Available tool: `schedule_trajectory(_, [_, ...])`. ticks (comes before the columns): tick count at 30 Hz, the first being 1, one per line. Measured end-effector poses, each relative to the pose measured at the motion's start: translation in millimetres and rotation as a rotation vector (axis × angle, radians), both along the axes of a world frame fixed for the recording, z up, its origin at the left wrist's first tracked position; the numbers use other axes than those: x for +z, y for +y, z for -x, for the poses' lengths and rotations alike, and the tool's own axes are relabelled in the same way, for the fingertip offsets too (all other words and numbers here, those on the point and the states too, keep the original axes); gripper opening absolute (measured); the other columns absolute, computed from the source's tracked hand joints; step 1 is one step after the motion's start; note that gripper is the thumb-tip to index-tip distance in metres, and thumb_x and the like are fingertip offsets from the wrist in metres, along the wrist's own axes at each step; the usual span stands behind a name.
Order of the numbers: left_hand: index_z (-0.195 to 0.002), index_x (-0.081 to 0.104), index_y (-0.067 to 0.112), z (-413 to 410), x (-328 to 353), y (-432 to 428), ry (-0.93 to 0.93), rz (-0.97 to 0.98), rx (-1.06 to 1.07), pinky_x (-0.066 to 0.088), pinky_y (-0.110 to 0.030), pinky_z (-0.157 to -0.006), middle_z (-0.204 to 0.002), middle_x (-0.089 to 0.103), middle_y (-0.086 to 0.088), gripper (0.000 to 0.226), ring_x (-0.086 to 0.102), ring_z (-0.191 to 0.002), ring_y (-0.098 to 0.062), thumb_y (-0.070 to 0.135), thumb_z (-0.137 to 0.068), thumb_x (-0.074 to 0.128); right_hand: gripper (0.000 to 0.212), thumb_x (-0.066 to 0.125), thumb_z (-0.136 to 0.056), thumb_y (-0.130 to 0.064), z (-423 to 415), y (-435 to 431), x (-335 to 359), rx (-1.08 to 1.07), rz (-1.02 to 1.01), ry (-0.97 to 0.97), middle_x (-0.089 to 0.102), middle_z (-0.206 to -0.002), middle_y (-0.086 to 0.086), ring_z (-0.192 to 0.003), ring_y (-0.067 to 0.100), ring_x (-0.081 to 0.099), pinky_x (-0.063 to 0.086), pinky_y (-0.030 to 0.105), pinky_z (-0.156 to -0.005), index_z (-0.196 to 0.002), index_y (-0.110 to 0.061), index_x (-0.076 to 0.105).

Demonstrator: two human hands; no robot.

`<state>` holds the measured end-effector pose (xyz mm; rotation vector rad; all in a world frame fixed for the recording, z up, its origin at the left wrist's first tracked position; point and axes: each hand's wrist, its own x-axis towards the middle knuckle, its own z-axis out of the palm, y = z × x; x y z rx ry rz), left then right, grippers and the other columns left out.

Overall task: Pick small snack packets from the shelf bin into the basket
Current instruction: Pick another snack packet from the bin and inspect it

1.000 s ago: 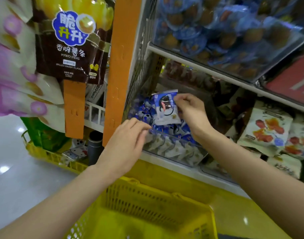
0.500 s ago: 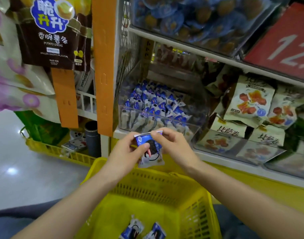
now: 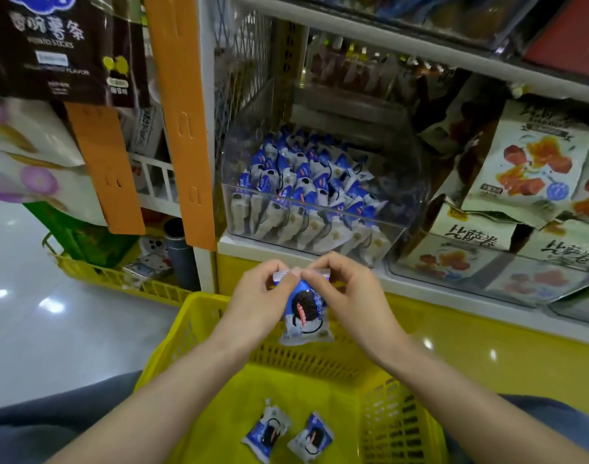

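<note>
1. Pinching the top seam of one snack packet from both sides, my left grip and right grip are each clamped on it between thumb and forefinger. The packet hangs upright below them at centre frame.
2. It hangs over the far wall of the yellow basket, below and in front of the clear shelf bin, apart from the bin.
3. I judge the carry nearly done and the release due. The next move calls for bringing the packet nearer over the basket floor, then parting both grips so it drops by the two dropped packets at lower centre.
4. A second ago the right grip alone held it up at the bin while the left only reached in. Half a second ago both held it higher, against the bin's front. The dropped packets have not shifted.
</note>
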<state>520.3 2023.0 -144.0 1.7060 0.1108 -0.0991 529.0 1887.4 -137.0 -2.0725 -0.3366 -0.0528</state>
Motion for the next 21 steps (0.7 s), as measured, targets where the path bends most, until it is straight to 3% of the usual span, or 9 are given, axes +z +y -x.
schedule_trajectory(3, [-0.069,0.049,0.015,-2,0,-4,0.064,0.065,-0.007,0.049,-0.024,-0.056,-0.074,0.056,-0.012,0.027,0.061,-0.07,-0.019,0.024,-0.093,0.052,0.009,0.06,-0.088,-0.028,1,-7,4,-0.006,0.289,-0.277,0.057,-0.077,-0.014,-0.076,0.002,0.047,0.039,0.013,-0.069,-0.083,-0.021,0.064])
schedule_trajectory(6, [-0.067,0.054,0.018,-3,1,-5,0.117,0.15,-0.048,0.05,-0.018,-0.053,-0.069,0.063,-0.003,0.027,0.065,-0.064,-0.01,0.029,-0.092,0.054,0.006,0.06,-0.089,-0.025,1,-10,5,-0.02,0.316,-0.333,0.055,-0.077,-0.016,-0.077,0.002,0.049,0.038,0.011,-0.069,-0.085,-0.021,0.064])
schedule_trajectory(10, [-0.09,0.061,0.016,-1,2,-8,0.211,0.262,-0.148,0.052,-0.03,-0.074,-0.083,0.073,0.001,0.021,0.069,-0.078,-0.013,0.035,-0.081,0.065,0.013,0.057,-0.091,-0.02,-1,-15,3,-0.18,-0.026,-0.049,0.062,-0.072,-0.011,-0.065,-0.001,0.057,0.046,0.016,-0.059,-0.079,-0.024,0.059])
schedule_trajectory(13, [-0.103,0.057,0.014,2,0,-13,0.186,0.24,-0.109,0.057,-0.026,-0.066,-0.093,0.073,-0.004,0.028,0.069,-0.078,-0.013,0.017,-0.079,0.071,0.017,0.05,-0.094,-0.014,-7,-21,3,-0.324,-0.315,0.192,0.064,-0.075,0.002,-0.059,0.001,0.06,0.05,0.019,-0.053,-0.079,-0.016,0.057])
schedule_trajectory(16, [-0.099,0.061,0.015,2,-2,-9,0.075,0.207,-0.006,0.055,-0.019,-0.065,-0.092,0.072,-0.002,0.015,0.067,-0.077,-0.006,0.011,-0.084,0.064,0.011,0.045,-0.096,-0.009,-8,-23,3,-0.337,-0.533,0.386,0.066,-0.084,0.011,-0.061,0.004,0.066,0.052,0.016,-0.053,-0.088,-0.009,0.053])
schedule_trajectory(18, [-0.088,0.063,0.013,-1,-2,-5,0.004,0.195,0.071,0.055,-0.019,-0.065,-0.083,0.07,0.001,0.002,0.065,-0.071,-0.003,0.013,-0.088,0.06,0.007,0.047,-0.095,-0.004,-6,-23,0,-0.285,-0.465,0.459,0.065,-0.082,0.011,-0.06,0.006,0.065,0.055,0.02,-0.055,-0.091,-0.01,0.048])
schedule_trajectory(21, [-0.075,0.059,0.014,-5,-4,1,-0.099,0.063,0.131,0.052,-0.031,-0.069,-0.075,0.066,-0.003,0.016,0.059,-0.069,-0.01,0.014,-0.091,0.056,0.021,0.053,-0.091,-0.002,0,-22,-6,-0.106,-0.064,0.535,0.067,-0.092,0.013,-0.072,0.017,0.065,0.053,0.028,-0.069,-0.106,-0.012,0.043])
